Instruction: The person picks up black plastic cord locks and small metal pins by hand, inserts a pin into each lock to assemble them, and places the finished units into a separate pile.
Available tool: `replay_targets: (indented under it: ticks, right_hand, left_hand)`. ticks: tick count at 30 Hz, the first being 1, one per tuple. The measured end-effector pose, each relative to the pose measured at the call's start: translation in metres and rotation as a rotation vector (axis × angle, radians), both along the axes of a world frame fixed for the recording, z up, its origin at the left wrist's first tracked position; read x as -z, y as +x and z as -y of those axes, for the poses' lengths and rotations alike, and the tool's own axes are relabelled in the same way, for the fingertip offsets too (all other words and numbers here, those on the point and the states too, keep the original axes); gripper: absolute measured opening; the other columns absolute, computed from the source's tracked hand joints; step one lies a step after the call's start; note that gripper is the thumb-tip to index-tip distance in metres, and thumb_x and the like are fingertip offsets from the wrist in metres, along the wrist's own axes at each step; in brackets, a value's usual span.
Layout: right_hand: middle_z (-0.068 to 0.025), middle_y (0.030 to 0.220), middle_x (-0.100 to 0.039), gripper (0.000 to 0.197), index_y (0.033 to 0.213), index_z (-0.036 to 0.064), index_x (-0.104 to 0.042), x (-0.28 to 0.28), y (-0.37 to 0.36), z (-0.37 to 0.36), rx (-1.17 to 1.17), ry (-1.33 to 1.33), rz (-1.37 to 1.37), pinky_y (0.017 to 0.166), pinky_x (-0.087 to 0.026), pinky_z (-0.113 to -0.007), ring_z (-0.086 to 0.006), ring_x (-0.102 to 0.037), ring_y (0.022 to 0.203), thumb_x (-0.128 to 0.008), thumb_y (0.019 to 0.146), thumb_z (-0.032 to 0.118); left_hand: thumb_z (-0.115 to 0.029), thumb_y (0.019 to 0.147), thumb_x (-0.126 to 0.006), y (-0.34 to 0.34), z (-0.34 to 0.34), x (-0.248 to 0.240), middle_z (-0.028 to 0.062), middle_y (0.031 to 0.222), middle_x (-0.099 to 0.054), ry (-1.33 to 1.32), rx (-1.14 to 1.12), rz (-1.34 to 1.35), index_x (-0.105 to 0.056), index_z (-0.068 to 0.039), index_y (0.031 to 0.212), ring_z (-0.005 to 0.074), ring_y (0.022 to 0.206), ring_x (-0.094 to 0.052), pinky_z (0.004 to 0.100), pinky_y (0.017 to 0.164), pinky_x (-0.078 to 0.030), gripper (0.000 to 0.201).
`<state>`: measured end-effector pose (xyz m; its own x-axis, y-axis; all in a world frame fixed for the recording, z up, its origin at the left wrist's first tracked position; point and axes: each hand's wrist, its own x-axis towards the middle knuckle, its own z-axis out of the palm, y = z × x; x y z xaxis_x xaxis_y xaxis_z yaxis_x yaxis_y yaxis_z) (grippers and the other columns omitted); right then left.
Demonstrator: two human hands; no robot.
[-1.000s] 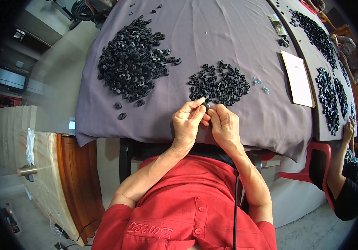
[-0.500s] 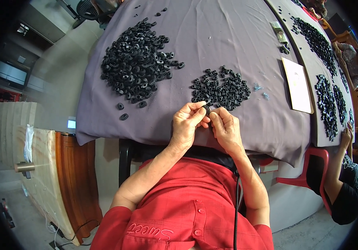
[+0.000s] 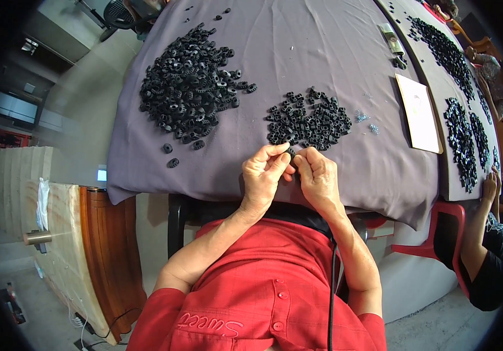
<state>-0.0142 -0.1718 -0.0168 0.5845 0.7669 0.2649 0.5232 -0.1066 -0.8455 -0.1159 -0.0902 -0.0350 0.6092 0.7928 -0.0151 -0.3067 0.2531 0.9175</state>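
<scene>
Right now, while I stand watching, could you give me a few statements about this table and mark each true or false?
1. The left hand pinches a small black part. True.
2. The hands are far apart. False: the right hand has its fingertips close beside the left hand's.
3. Tiny bluish pieces lie to the right of the smaller black pile. True.
4. The bigger heap is on the right. False: the larger black pile lies left of the smaller one.
5. The cloth is bright yellow. False: it is greyish purple.
</scene>
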Motion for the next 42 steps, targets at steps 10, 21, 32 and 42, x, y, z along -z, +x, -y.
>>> replay_targets:
  ticks: [10, 21, 32, 42]
  right_hand:
    - [0.002, 0.062, -0.053, 0.014, 0.086, 0.0024, -0.058, -0.01, 0.006, 0.005, -0.096, -0.013, -0.261, 0.047, -0.041, -0.022, -0.0054, -0.048, 0.05, -0.068, 0.087, 0.013]
    - [-0.0066, 0.104, -0.059, 0.036, 0.109, 0.0, -0.061, -0.012, 0.015, 0.011, -0.28, 0.032, -0.535, 0.065, -0.047, -0.023, -0.0121, -0.059, 0.083, -0.075, 0.077, 0.008]
    - [-0.0033, 0.106, -0.058, 0.028, 0.108, 0.0016, -0.059, 0.0, 0.004, 0.001, -0.319, 0.142, -0.493, 0.058, -0.046, -0.019, -0.0075, -0.056, 0.077, -0.071, 0.083, 0.006]
    - [-0.0027, 0.1, -0.06, 0.035, 0.117, 0.0001, -0.057, -0.01, -0.002, 0.002, -0.324, 0.069, -0.562, 0.06, -0.047, -0.02, -0.0048, -0.054, 0.076, -0.07, 0.085, 0.01]
  left_hand:
    - [-0.006, 0.09, -0.062, -0.002, -0.027, -0.02, 0.0025, 0.074, -0.061, -0.402, 0.19, 0.039, -0.055, -0.003, 0.118, 0.0088, 0.058, -0.056, 0.0214, 0.05, -0.046, 0.029]
    - [-0.006, 0.086, -0.063, 0.001, -0.021, -0.018, 0.0012, 0.081, -0.06, -0.336, 0.381, 0.007, -0.049, -0.003, 0.12, 0.0038, 0.051, -0.045, 0.0171, 0.044, -0.036, 0.036]
    - [-0.01, 0.091, -0.061, -0.009, -0.025, -0.009, 0.001, 0.078, -0.06, -0.316, 0.41, 0.059, -0.049, -0.002, 0.118, 0.0047, 0.057, -0.05, 0.0179, 0.051, -0.043, 0.031]
    - [-0.011, 0.091, -0.056, -0.047, -0.045, -0.029, 0.0057, 0.082, -0.063, -0.177, 0.212, -0.098, -0.062, -0.003, 0.104, 0.0041, 0.056, -0.049, 0.0183, 0.045, -0.037, 0.017]
